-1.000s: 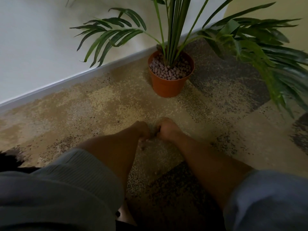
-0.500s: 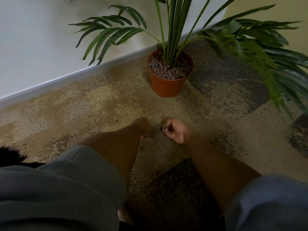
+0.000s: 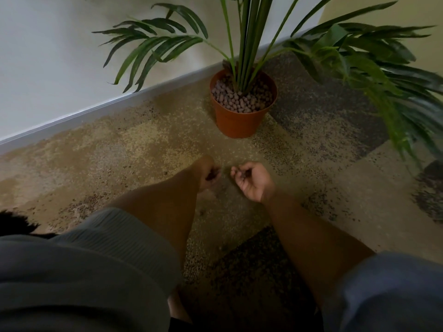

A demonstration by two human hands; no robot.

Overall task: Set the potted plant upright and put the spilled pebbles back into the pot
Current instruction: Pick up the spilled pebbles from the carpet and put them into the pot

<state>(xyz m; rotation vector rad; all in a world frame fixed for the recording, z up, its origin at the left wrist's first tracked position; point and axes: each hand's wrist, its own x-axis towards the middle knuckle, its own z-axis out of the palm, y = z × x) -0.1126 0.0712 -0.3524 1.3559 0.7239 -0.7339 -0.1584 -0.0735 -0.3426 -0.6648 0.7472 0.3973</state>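
One round terracotta-orange plastic pot [image 3: 242,121] stands upright on the floor, well beyond the fingertips of both hands. One green palm-like plant [image 3: 249,41] rises from it, with long stems and several drooping fronds spreading to both sides. The pot is filled close to its rim with many small, rounded, brownish-grey clay pebbles [image 3: 239,101], too many to count.

Two bare hands reach forward, low over the floor and close together, with a small gap between them. The right hand [image 3: 254,182] is turned palm up, its fingers [image 3: 239,168] curled loosely inward, cupping a few dark pebbles; the exact number cannot be told. The left hand [image 3: 207,173] is turned on its side, its fingers [image 3: 215,172] curled around something dark that looks like more pebbles, though this is too dim to be sure. Both forearms are bare, and two grey ribbed sleeves [image 3: 96,259] are pushed up above the elbows.

On the floor nearer than the fingers, toward the wrists, a couple of small dark specks may be loose pebbles; they are too blurred to tell.

The floor is a speckled carpet [image 3: 134,149] in patches of tan, beige and dark grey. One pale wall [image 3: 48,68] with a light grey skirting board [image 3: 100,111] runs behind the pot. The room is dim.
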